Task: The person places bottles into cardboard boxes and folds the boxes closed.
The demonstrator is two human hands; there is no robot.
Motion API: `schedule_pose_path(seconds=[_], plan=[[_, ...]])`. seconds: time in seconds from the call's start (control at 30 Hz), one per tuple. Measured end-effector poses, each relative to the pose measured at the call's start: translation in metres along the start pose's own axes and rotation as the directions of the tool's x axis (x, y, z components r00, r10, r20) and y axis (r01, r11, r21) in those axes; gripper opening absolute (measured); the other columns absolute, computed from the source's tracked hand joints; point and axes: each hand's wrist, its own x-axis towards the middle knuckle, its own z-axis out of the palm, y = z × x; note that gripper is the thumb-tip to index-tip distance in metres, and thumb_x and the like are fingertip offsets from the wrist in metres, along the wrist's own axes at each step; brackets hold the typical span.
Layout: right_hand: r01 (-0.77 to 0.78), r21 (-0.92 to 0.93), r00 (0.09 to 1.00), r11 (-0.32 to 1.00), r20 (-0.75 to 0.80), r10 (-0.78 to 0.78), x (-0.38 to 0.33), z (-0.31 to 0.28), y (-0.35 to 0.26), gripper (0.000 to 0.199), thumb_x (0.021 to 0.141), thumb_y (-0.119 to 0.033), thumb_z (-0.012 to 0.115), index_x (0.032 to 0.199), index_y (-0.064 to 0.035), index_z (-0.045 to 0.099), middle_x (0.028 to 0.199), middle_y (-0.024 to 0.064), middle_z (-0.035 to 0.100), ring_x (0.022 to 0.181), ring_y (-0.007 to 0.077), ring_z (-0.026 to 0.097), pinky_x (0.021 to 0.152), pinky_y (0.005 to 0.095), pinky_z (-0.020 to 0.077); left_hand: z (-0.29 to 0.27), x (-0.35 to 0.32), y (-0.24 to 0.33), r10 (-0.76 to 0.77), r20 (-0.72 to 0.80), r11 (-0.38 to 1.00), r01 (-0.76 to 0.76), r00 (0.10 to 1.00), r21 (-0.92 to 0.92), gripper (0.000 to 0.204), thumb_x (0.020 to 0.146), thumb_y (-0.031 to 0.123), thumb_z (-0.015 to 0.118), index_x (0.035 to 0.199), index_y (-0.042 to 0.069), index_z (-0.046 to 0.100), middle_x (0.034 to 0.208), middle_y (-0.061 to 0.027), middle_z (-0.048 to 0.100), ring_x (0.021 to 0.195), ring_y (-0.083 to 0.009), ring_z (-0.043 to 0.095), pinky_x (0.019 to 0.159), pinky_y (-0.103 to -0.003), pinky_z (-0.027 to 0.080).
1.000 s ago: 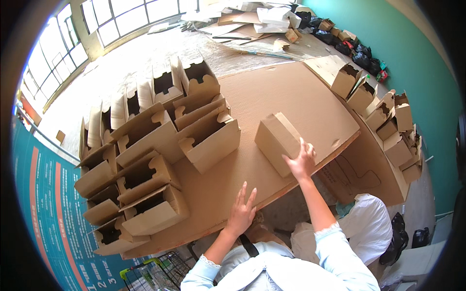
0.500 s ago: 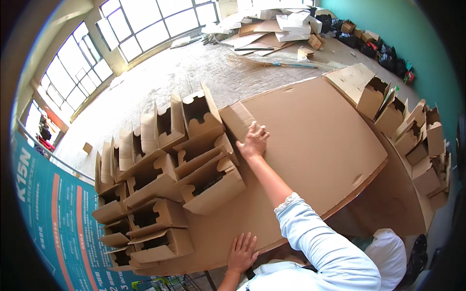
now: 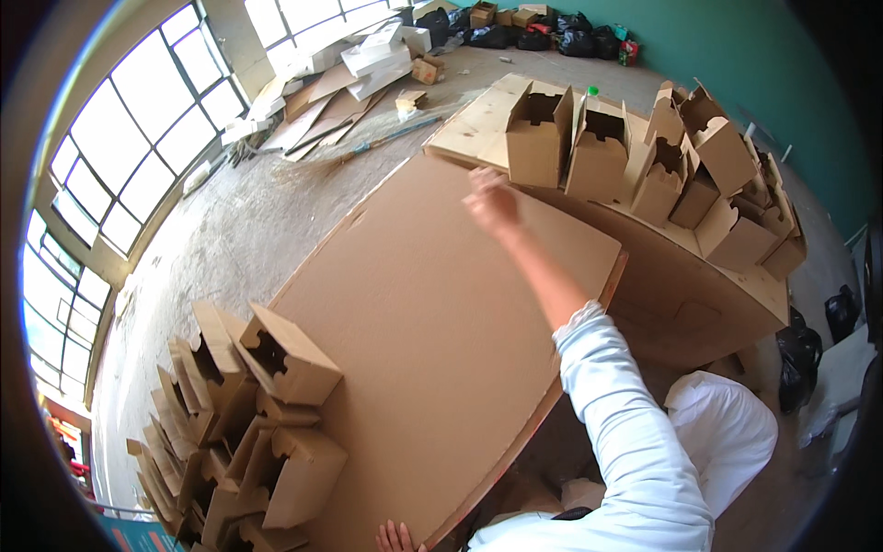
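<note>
While the right hand [image 3: 494,204] hovers above a smooth cardboard sheet [image 3: 432,313], the left hand [image 3: 397,538] rests at its near edge

Blurred, the right hand looks curled; whether it holds anything, I cannot tell. The left hand lies with fingers slightly parted. Just beside the right hand, a notched, open-topped brown carton [image 3: 539,155] stands on a pale, grained wooden board [image 3: 476,118]; boxy cartons [image 3: 308,474] crowd the sheet's left end.

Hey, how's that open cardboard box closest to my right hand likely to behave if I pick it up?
The open cardboard box is probably light for its size, given its thin walls, though its dark inside hides any contents. Its straight, upright sides suggest it's fairly stiff. A sideways bump might tip it, since it looks taller than wide.
</note>
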Motion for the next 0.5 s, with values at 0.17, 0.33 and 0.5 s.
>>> schedule_pose_path(seconds=[0.17, 0.33, 0.5], plan=[[-0.435, -0.31, 0.9, 0.845, -0.143, 0.411, 0.048, -0.089, 0.156, 0.038, 0.08, -0.008, 0.06, 0.118, -0.0065, 0.057, 0.123, 0.0131, 0.058, 0.104, 0.0355, 0.062, 0.083, 0.0466, 0.0546, 0.005, 0.001, -0.008, 0.035, 0.022, 0.995, -0.037, 0.999, 0.094, 0.074, 0.09, 0.034, 0.058, 0.151, 0.005, 0.027, 0.16, -0.0201, 0.016, 0.147, -0.0418, 0.013, 0.116, -0.06, 0.016], [-0.463, -0.405, 0.861, 0.788, 0.004, 0.508, 0.03, -0.094, 0.282, 0.071, 0.08, -0.004, 0.063, 0.144, -0.0135, 0.036, 0.148, 0.0128, 0.043, 0.115, 0.0365, 0.06, 0.095, 0.0457, 0.0526, 0.026, -0.004, -0.037, 0.137, -0.026, 0.978, -0.131, 0.99, 0.164, 0.073, 0.095, 0.036, 0.052, 0.154, 0.005, 0.022, 0.162, -0.0202, 0.009, 0.149, -0.0413, 0.006, 0.118, -0.059, 0.011], [-0.413, -0.495, 0.81, 0.765, 0.184, 0.556, 0.025, -0.084, 0.265, 0.081, 0.078, -0.005, 0.068, 0.15, -0.0174, 0.032, 0.141, 0.0147, 0.048, 0.119, 0.0352, 0.057, 0.098, 0.0425, 0.0514, 0.018, -0.006, -0.023, 0.047, 0.017, 0.981, -0.05, 0.999, 0.188, 0.077, 0.091, 0.034, 0.059, 0.153, 0.006, 0.023, 0.161, -0.0193, 0.015, 0.148, -0.039, 0.012, 0.118, -0.057, 0.013]])
